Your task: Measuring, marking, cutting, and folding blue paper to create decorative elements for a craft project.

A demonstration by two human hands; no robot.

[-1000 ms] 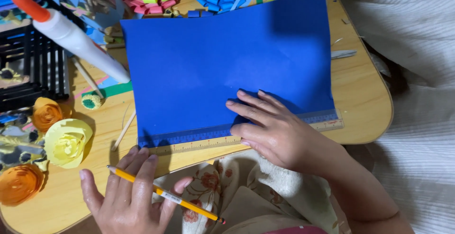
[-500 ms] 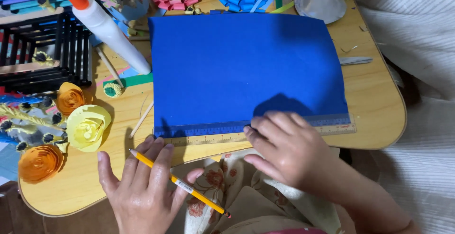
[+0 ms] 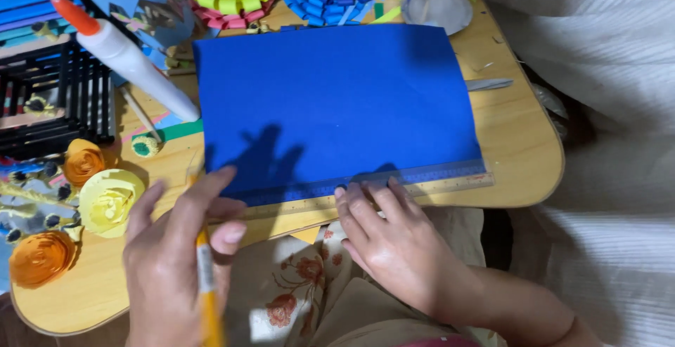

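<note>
Left hand [image 3: 179, 248] grips a pencil [image 3: 206, 287] near the blue sheet [image 3: 337, 104] on the table [image 3: 520, 150]. Right hand [image 3: 394, 238], fingers spread flat, presses the ruler [image 3: 422, 182] along the sheet's near edge.

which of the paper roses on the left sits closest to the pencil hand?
The pale yellow rose, the only yellow one. It lies just left of the left hand holding the pencil; the two orange roses lie farther away.
</note>
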